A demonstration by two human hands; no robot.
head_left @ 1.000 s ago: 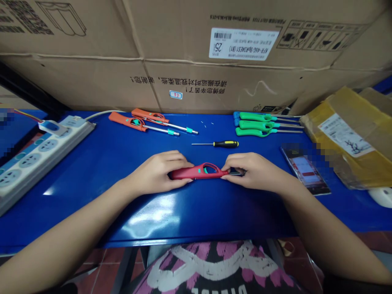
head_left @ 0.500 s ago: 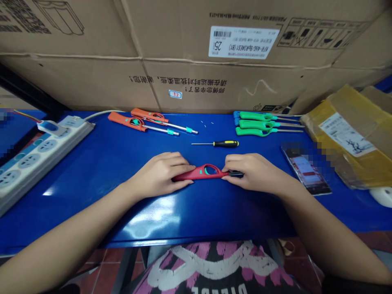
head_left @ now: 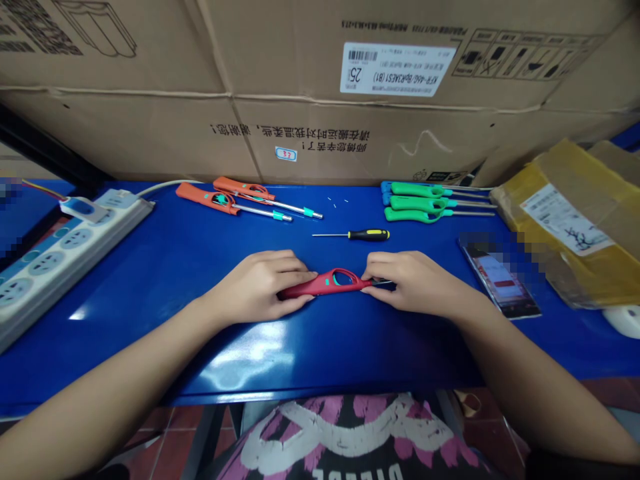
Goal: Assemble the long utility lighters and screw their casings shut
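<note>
A red long-necked lighter (head_left: 330, 283) lies crosswise in front of me, low over the blue table. My left hand (head_left: 267, 285) is closed round the end of its handle, thumb on the near side and fingers on the far side. At the other end, my right hand (head_left: 403, 280) pinches the neck end of the red body between thumb and fingers. A little of the metal neck shows under the right palm; the rest is hidden by that hand. Beyond the hands lies a screwdriver (head_left: 370, 235) with a black and yellow handle.
Orange lighters (head_left: 205, 197) lie at the back left, green and blue lighters (head_left: 417, 202) at the back right. A power strip (head_left: 75, 240) stands left; a phone (head_left: 500, 280) and yellow-taped packet (head_left: 560, 207) are right. A large cardboard box (head_left: 300, 107) closes the back.
The red lighter and my left hand have shifted very slightly left. Where the neck looked dark beneath my right palm, a thin bright metal line now shows. Both hands keep their hold.
</note>
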